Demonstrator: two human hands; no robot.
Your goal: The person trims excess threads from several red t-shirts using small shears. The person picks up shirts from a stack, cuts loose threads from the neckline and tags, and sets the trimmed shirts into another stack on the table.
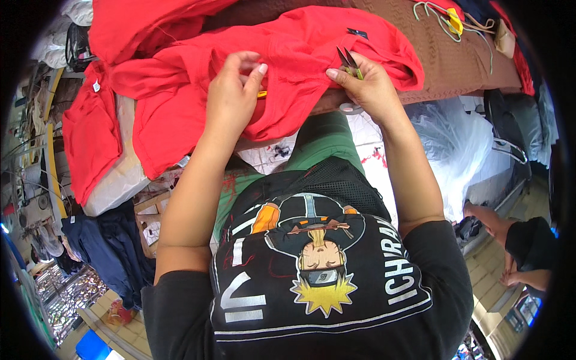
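Observation:
A red garment (300, 45) is spread in folds over the brown padded surface before me, with a small dark label (357, 32) near its far edge. Thread snips (350, 65) with dark pointed blades and yellow-green handles are held in my right hand (373, 89), blades pointing away from me, over the garment's right part. My left hand (233, 93) hovers at the garment's middle, fingers loosely curled and thumb apart from them; nothing shows between them. A small yellow piece (262, 94) peeks out beside that hand, mostly hidden.
More red garments (93, 135) hang at the left. Cords with a yellow piece (455, 23) lie on the brown surface (462, 66) at far right. Clear plastic bags (450, 144) stand right of my legs. Dark clothes (111, 252) are piled at lower left; another person (522, 252) is at right.

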